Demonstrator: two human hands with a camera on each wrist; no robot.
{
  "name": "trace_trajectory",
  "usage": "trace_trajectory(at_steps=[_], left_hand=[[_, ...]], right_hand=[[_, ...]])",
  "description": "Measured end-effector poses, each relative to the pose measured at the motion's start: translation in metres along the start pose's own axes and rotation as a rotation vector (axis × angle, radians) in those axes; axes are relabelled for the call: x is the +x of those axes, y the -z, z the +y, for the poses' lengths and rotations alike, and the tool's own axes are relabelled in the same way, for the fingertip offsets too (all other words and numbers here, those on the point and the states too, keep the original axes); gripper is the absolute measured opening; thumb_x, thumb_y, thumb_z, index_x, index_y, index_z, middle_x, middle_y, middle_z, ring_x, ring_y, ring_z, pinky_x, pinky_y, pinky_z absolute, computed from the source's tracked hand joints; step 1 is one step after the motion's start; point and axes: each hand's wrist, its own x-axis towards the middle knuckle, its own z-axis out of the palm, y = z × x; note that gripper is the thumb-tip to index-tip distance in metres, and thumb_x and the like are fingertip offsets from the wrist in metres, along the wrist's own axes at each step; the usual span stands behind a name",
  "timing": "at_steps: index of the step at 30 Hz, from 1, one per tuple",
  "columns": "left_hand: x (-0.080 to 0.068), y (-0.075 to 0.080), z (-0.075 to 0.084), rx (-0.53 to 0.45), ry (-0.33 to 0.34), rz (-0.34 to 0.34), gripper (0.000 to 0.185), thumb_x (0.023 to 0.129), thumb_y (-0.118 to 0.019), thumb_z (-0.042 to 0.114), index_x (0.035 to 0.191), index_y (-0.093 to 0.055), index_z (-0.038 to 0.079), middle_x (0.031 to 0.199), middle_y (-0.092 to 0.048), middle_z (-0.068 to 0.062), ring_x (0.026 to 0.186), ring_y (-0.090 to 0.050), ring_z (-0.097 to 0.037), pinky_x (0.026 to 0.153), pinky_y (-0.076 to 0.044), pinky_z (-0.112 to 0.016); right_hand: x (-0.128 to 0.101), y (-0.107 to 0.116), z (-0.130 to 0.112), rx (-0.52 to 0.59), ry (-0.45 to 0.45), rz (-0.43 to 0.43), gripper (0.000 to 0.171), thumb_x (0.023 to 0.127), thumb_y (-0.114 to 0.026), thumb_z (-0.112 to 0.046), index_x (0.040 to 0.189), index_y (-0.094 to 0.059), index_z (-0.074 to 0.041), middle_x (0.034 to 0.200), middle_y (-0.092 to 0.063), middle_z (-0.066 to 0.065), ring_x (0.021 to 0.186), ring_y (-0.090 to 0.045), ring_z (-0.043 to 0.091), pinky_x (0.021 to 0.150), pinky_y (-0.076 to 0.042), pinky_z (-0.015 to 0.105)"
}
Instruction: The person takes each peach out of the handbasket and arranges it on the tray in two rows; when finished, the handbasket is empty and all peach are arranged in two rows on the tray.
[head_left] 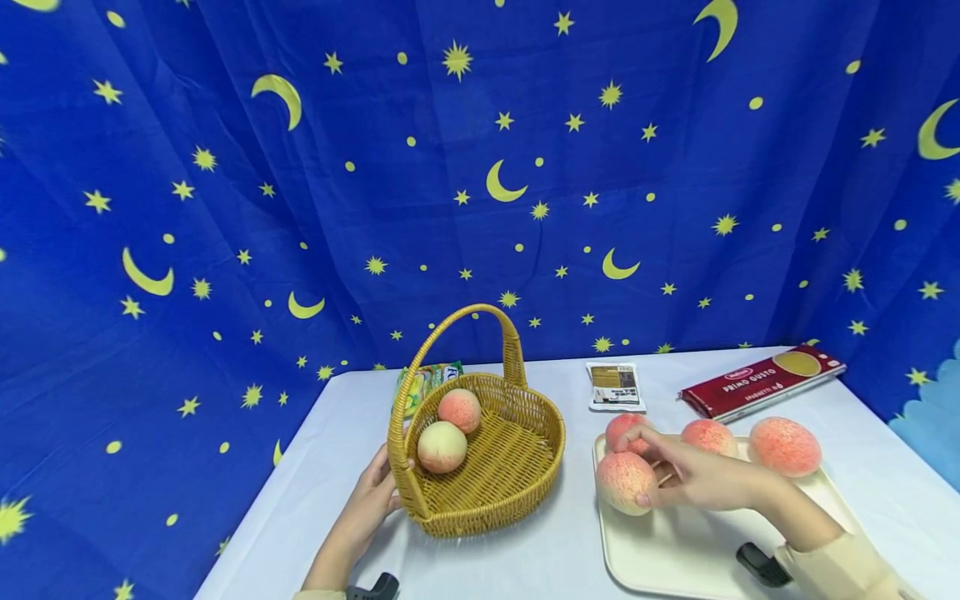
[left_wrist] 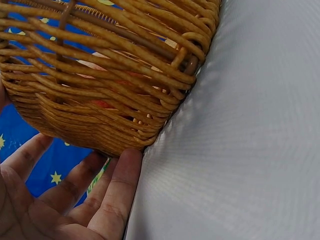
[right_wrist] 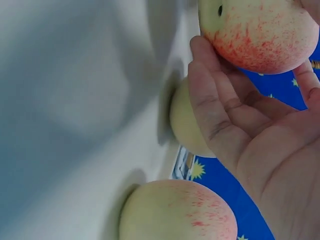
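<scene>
A pink and cream peach [head_left: 626, 483] is gripped between the thumb and fingers of my right hand [head_left: 693, 475], over the left side of a cream tray [head_left: 660, 558]. Up close in the right wrist view, the fingers lie along the underside of that peach [right_wrist: 265, 37]. My left hand [head_left: 367, 504] rests against the left side of a wicker basket [head_left: 487, 521], near the handle's base. Its fingers [left_wrist: 117, 192] are extended and touch the weave low down. Two peaches, a pinkish one [head_left: 459, 411] and a paler one [head_left: 442, 447], lie inside the basket.
Three more peaches sit on the tray: one behind my right hand [head_left: 626, 432], one at the back [head_left: 708, 437] and one at the right [head_left: 785, 447]. Farther back lie a red spaghetti pack [head_left: 765, 383], a small white packet [head_left: 615, 387] and a green packet [head_left: 423, 383] behind the basket.
</scene>
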Motion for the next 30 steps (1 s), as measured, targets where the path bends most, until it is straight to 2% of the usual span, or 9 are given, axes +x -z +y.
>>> trace_trajectory(at_steps=[6,22,26,30], left_hand=[[-0.001,0.0,0.001,0.0,-0.011,0.003,0.074,0.107,-0.062,0.047,0.169,-0.032,0.021,0.175,-0.03,-0.024,0.153,-0.046,-0.048,0.107,-0.06,-0.053],[0.0,0.0,0.0,0.001,-0.007,-0.003,0.074,0.107,-0.063,0.046,0.17,-0.031,0.023,0.176,-0.027,-0.023,0.156,-0.04,-0.05,0.11,-0.058,-0.056],[0.0,0.0,0.0,0.004,-0.005,-0.001,0.074,0.107,-0.063,0.047,0.17,-0.031,0.022,0.176,-0.028,-0.024,0.154,-0.043,-0.05,0.109,-0.059,-0.056],[0.0,0.0,0.001,0.011,-0.004,0.004,0.075,0.107,-0.062,0.048,0.17,-0.03,0.022,0.175,-0.029,-0.025,0.153,-0.045,-0.049,0.109,-0.059,-0.056]], right_hand=[[-0.005,-0.005,0.004,-0.007,0.006,-0.007,0.052,0.099,-0.076,-0.026,0.141,-0.046,-0.019,0.153,-0.054,0.028,0.125,-0.06,0.001,0.097,-0.059,0.025],[-0.011,-0.011,0.008,0.013,-0.003,-0.025,0.055,0.098,-0.076,-0.026,0.142,-0.044,-0.02,0.152,-0.054,0.026,0.126,-0.056,-0.001,0.097,-0.058,0.024],[-0.013,-0.013,0.007,-0.02,0.008,-0.019,0.057,0.098,-0.076,-0.027,0.146,-0.045,-0.02,0.153,-0.054,0.025,0.126,-0.056,-0.001,0.096,-0.059,0.025],[-0.016,-0.014,0.007,-0.061,0.002,-0.007,0.065,0.1,-0.076,-0.026,0.155,-0.045,-0.014,0.156,-0.053,0.026,0.125,-0.058,-0.003,0.096,-0.06,0.025]])
